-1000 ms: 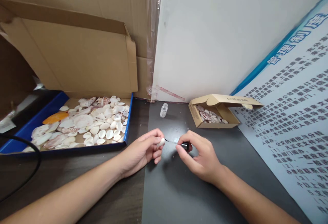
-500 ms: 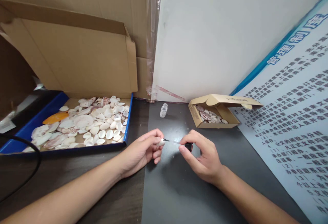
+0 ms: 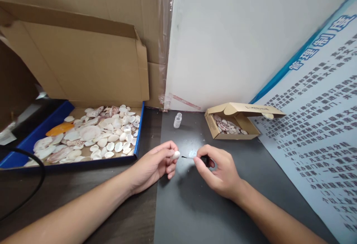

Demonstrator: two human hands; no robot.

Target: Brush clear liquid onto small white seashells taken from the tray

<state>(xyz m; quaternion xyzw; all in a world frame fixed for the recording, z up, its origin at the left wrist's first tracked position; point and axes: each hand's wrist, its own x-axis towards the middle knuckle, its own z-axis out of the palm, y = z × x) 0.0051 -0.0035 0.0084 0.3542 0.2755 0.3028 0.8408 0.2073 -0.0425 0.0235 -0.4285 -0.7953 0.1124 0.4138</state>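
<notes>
My left hand (image 3: 161,160) pinches a small white shell (image 3: 176,155) between thumb and fingers. Closed around a black-capped brush (image 3: 190,157) is my right hand (image 3: 219,167), with the brush's thin dark tip pointing left. A narrow gap separates that tip from the shell. Beyond the hands, a small clear bottle (image 3: 177,120) stands upright without a cap on the dark grey mat (image 3: 181,214).
At the left, a blue-edged cardboard box (image 3: 141,125) lies open, full of shells. A smaller cardboard box (image 3: 231,137) with shells sits at the right. A black cable (image 3: 41,177) curves at the left edge. A printed sheet (image 3: 315,125) leans at the right.
The brush tip has come away from the shell and now sits slightly lower, to its right. My right fingers have curled a little more around the cap.
</notes>
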